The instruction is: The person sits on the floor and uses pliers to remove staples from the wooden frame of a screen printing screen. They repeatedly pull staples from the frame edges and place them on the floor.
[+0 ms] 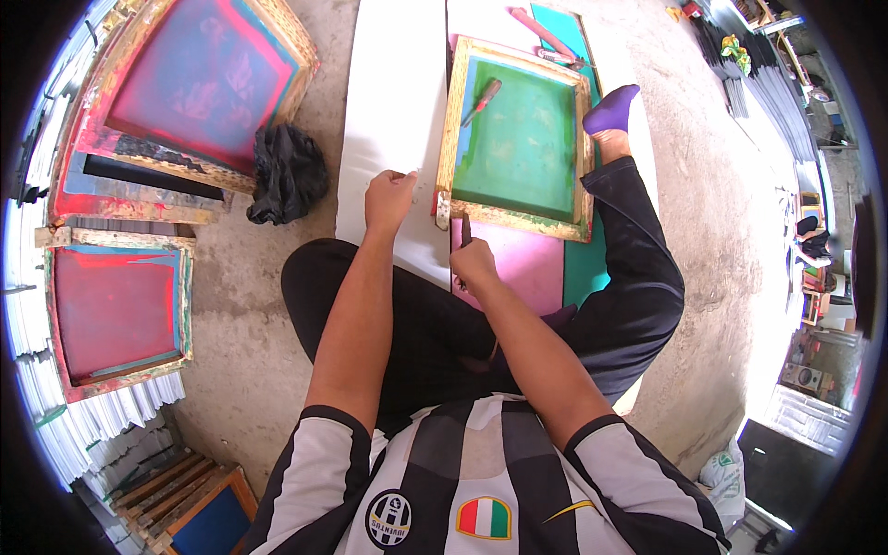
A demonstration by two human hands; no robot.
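My right hand (pixel 474 263) is closed around a narrow dark tool (pixel 465 228) whose exact kind I cannot make out; its tip points away, by the near left corner of a wood-framed printing screen (pixel 515 139) with green mesh. My left hand (pixel 389 200) is closed above a long white sheet (pixel 393 102), left of that frame; anything small in its fingertips is too small to name. A red-handled tool (pixel 487 92), resembling a screwdriver, lies on the green mesh. Under the frame are a pink surface (pixel 523 264) and a teal strip (pixel 581 254).
Beyond the frame lie a red strip (pixel 541 32) and a metal tool (pixel 561 58). My foot (pixel 611 110) in a purple sock rests beside its right edge. A black plastic bag (pixel 289 174) and painted screens (pixel 120 310) stand at the left, with stacked sheets (pixel 139 402) below.
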